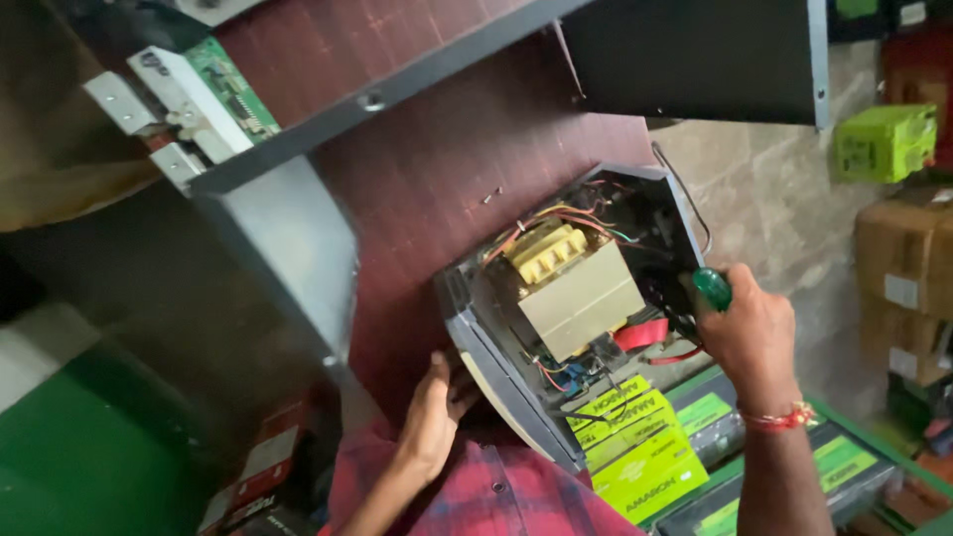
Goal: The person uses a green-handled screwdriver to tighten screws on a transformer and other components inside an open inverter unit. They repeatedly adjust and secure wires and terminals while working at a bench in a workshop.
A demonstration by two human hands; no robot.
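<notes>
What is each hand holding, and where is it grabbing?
The right hand grips a screwdriver by its green handle. The left hand steadies the open grey device at its lower front edge.

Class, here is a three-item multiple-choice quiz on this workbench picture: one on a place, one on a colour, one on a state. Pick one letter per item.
1. Where does the left hand rest?
A. on the front edge of the opened device case
B. on the circuit board
C. on the cardboard boxes

2. What colour is the screwdriver handle in the right hand?
A. red
B. green
C. yellow

3. How is the device case?
A. shut
B. wrapped
C. open, its transformer showing

Answers: 1 A, the palm lies against the grey front edge. 2 B, a green handle tops the fist. 3 C, transformer and wires lie exposed.
</notes>
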